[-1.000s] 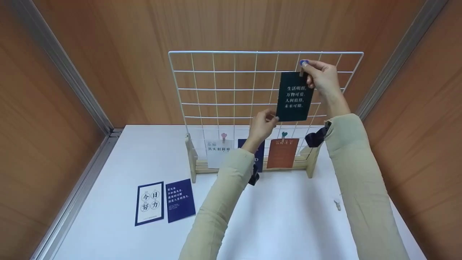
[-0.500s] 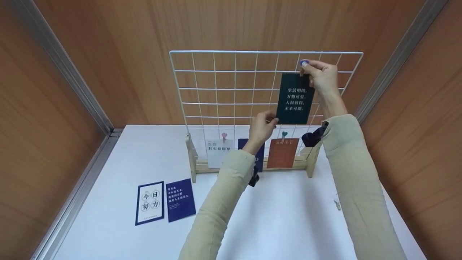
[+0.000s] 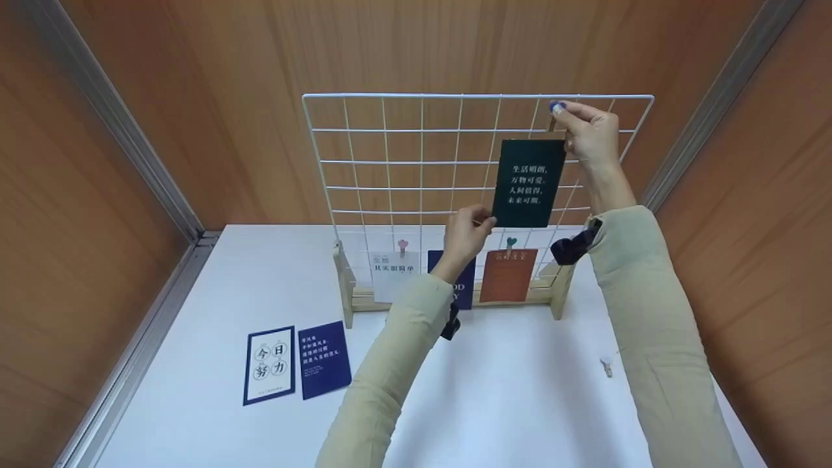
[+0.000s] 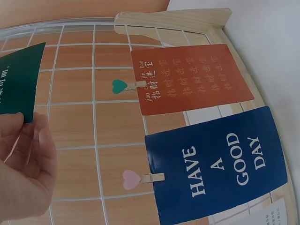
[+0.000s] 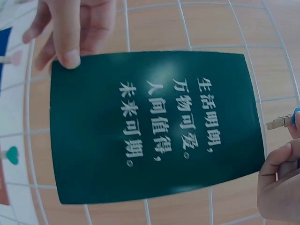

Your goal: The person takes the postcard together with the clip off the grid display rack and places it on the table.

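Observation:
A dark green card (image 3: pixel 530 184) with white writing is up in front of the white wire grid (image 3: pixel 403 160). My left hand (image 3: pixel 465 235) pinches its lower left corner between thumb and fingers. Up at the grid's top right, my right hand (image 3: pixel 595 136) pinches a small wooden clothespin (image 5: pixel 280 122) with a blue end. In the right wrist view a gap shows between the clothespin's tip and the card's top edge, while lower fingers of that hand are right at the card's corner.
On the grid's lower part hang a white card (image 3: pixel 392 276), a navy card (image 4: pixel 215 164) and an orange card (image 4: pixel 192 79), with heart clothespins. Two more cards, one framed white (image 3: pixel 270 366) and one navy (image 3: pixel 325 359), lie on the table, left. Another clothespin (image 3: pixel 607 368) lies right.
The green card has dropped slightly. The clothespin, earlier over the card's top edge, has moved up and right and now stands apart from it, still in my right hand.

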### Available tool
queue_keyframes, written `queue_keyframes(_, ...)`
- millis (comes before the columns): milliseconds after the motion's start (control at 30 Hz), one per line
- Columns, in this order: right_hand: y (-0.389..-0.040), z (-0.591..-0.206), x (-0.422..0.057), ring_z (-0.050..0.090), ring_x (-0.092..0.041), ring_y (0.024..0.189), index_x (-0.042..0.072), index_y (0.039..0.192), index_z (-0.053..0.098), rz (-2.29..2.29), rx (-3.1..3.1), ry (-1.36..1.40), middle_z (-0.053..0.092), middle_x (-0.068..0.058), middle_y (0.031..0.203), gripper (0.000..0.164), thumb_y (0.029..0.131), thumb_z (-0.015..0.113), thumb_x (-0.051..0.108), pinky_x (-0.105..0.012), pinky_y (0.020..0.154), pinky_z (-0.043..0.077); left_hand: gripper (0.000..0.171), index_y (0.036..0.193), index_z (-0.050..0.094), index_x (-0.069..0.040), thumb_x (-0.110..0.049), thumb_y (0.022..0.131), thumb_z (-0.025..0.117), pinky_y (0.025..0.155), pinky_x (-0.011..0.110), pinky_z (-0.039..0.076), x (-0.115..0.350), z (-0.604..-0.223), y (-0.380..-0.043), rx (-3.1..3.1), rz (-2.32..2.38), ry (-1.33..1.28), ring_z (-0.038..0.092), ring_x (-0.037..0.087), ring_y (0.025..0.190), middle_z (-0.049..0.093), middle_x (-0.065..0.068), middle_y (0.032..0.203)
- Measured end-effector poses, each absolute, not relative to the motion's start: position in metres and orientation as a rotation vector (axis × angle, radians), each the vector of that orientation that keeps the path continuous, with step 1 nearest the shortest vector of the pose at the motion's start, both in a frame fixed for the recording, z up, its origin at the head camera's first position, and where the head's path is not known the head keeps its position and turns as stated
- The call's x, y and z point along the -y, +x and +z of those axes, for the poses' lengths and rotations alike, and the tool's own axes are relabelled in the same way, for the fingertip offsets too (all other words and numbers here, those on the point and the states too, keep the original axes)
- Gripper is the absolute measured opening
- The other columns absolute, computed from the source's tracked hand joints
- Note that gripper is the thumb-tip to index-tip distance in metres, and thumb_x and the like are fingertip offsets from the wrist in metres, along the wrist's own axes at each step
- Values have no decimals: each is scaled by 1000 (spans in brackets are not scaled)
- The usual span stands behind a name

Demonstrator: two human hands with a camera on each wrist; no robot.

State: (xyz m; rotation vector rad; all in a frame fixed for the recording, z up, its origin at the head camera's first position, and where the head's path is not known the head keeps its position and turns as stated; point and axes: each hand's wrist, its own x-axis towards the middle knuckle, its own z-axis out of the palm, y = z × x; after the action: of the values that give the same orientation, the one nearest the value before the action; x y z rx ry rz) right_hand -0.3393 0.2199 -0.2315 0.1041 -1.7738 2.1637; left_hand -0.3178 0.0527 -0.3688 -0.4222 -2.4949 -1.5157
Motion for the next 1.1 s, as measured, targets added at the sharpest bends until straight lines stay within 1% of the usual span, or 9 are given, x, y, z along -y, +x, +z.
queue_keyframes(267, -335, -234, -223, 35, -11, 44, 2, 86, 69, 2145, 1795, 166, 58, -6, 68, 10, 80, 64, 7, -17, 39, 26, 15, 99, 64, -7, -10, 87, 56, 61, 18, 45, -46, -375, -314, 2477, -1587, -421, 56, 6, 70, 60, -1, 84)
queue_keyframes(467, -332, -242, -224, 36, -10, 42, 3, 87, 69, 2127, 1826, 217, 55, -5, 66, 10, 81, 63, 8, -16, 38, 26, 13, 96, 64, -6, -9, 87, 55, 61, 19, 46, -40, -381, -311, 2470, -1626, -418, 56, 7, 69, 60, -1, 82)
queue_keyframes(600, -330, -250, -224, 37, -8, 42, 3, 86, 68, 2130, 1838, 227, 54, -3, 65, 8, 81, 63, 6, -15, 39, 28, 12, 94, 64, -5, -9, 87, 56, 61, 19, 46, -34, -388, -311, 2472, -1640, -404, 56, 8, 69, 60, -1, 82)
queue_keyframes(733, -328, -259, -225, 38, -7, 42, 4, 85, 69, 2138, 1843, 219, 55, -4, 66, 7, 81, 63, 6, -16, 39, 29, 13, 96, 63, -5, -9, 87, 55, 61, 18, 46, -29, -395, -310, 2478, -1667, -380, 56, 8, 70, 59, 0, 83)
queue_keyframes(900, -326, -268, -227, 37, -7, 42, 4, 85, 69, 2161, 1831, 260, 59, -5, 68, 8, 81, 62, 5, -16, 39, 27, 14, 97, 63, -4, -10, 87, 55, 62, 20, 46, -23, -399, -307, 2466, -1681, -380, 57, 11, 70, 59, 0, 82)
queue_keyframes(1100, -321, -275, -229, 38, -8, 43, 2, 90, 68, 2154, 1847, 356, 60, -4, 67, 11, 83, 61, 6, -16, 38, 25, 12, 96, 62, -6, -11, 88, 54, 63, 21, 46, -15, -403, -305, 2464, -1710, -375, 56, 10, 70, 58, 0, 82)
